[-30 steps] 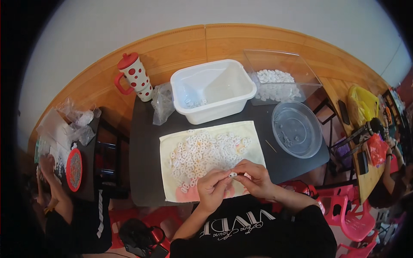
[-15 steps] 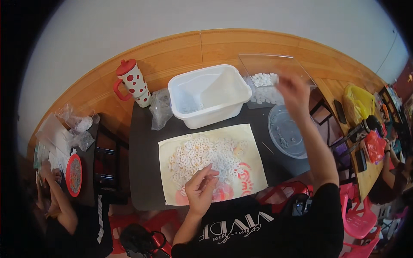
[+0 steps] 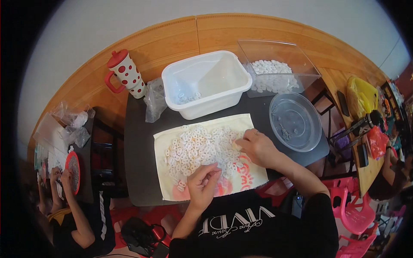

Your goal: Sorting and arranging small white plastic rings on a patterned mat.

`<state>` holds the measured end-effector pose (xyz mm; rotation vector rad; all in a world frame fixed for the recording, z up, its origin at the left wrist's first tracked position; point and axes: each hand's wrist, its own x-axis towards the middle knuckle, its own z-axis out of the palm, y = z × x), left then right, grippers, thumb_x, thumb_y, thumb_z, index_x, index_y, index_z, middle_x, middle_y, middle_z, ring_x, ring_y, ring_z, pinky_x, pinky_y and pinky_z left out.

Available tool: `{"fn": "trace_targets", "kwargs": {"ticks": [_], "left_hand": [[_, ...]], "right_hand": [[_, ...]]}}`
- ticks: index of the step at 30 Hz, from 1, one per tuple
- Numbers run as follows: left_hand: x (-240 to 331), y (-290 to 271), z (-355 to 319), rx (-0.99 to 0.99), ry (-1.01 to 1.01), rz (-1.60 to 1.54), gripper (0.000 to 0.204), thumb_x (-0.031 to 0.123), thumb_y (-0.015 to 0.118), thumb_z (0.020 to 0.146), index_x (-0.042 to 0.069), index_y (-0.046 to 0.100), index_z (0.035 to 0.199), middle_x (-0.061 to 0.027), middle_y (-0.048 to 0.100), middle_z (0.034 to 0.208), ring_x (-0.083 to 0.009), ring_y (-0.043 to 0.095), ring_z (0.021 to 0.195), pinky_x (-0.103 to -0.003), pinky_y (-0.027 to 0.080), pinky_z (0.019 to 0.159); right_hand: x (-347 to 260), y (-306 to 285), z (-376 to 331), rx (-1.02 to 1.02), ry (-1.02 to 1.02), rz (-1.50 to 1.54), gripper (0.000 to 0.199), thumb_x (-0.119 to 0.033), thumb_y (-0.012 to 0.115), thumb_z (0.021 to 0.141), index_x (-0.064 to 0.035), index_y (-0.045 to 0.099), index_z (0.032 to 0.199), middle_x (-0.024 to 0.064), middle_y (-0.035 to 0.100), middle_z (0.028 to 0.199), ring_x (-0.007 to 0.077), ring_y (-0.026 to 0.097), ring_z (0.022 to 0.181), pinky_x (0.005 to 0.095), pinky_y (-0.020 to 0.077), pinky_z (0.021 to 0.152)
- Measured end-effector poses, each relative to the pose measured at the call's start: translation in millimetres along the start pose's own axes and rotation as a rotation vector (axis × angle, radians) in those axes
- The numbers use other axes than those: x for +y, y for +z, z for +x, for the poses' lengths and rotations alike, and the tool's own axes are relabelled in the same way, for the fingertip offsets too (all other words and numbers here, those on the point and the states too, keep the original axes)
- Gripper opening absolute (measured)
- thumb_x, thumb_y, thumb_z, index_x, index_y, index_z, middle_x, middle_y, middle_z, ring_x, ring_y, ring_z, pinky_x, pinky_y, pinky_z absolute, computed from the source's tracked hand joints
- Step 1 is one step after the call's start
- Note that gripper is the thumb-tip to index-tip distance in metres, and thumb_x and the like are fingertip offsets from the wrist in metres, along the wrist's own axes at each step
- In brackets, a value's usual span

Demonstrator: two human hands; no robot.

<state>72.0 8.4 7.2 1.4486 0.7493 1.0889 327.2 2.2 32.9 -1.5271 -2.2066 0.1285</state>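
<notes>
A cream cloth (image 3: 160, 148) with red print lies on the dark table, spread with many small white ring-shaped pieces (image 3: 189, 150), some looking joined in pairs. Over the cloth's near edge, my left hand (image 3: 203, 184) has thumb and fingertips pinched together; whatever is between them is too small to make out. My right hand (image 3: 259, 148) rests at the cloth's right edge, fingers curled down beside the outermost pieces. Its fingertips are partly hidden, so any small thing in them cannot be named. Behind the cloth stands a white plastic tub (image 3: 206, 109) with a few white pieces inside.
A clear box (image 3: 279, 47) of white pieces stands back right. Before it is a round clear tub (image 3: 316, 124) with small metal bits (image 3: 286, 133). A red-lidded tumbler (image 3: 127, 75) and a plastic bag (image 3: 155, 101) stand back left. Another person's hands (image 3: 62, 175) work at the left table.
My right hand has come down from near the clear box to the cloth's right edge. My left hand stays pinched over the cloth. The view has tilted slightly downward.
</notes>
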Motion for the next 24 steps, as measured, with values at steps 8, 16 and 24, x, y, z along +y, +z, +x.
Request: {"fn": "trace_targets", "kwargs": {"ticks": [8,16,24], "left_hand": [[-6.3,4.4,-2.9,-0.072,0.007,0.114,0.028,-0.007,0.067,0.089,-0.003,0.068,0.117,-0.0093,0.069,0.096,-0.0112,0.063,0.082,-0.022,0.049,0.071],[-2.2,16.5,4.2,-0.135,0.008,0.087,0.025,-0.006,0.067,0.09,-0.004,0.068,0.114,-0.0094,0.069,0.096,-0.0102,0.062,0.08,-0.022,0.048,0.069],[-9.4,24.5,6.2,-0.361,-0.274,-0.297,0.02,0.002,0.069,0.092,0.0,0.071,0.112,-0.0093,0.068,0.095,-0.0132,0.064,0.08,-0.023,0.051,0.07]], "right_hand": [[-4.0,3.9,-15.2,0.001,0.032,0.309,0.013,-0.006,0.073,0.077,-0.004,0.064,0.087,0.0127,0.058,0.086,0.0315,0.061,0.081,0.0411,0.0495,0.067],[-20.1,-9.0,-37.8,0.085,0.279,0.635,0.018,0.0,0.079,0.075,-0.0014,0.066,0.088,0.0115,0.064,0.08,0.0278,0.064,0.069,0.0332,0.0508,0.061],[-42.4,15.2,-52.0,0.307,-0.059,0.645,0.024,-0.003,0.084,0.072,-0.0019,0.067,0.09,0.0148,0.07,0.09,0.0278,0.07,0.076,0.0328,0.0551,0.062]]}}
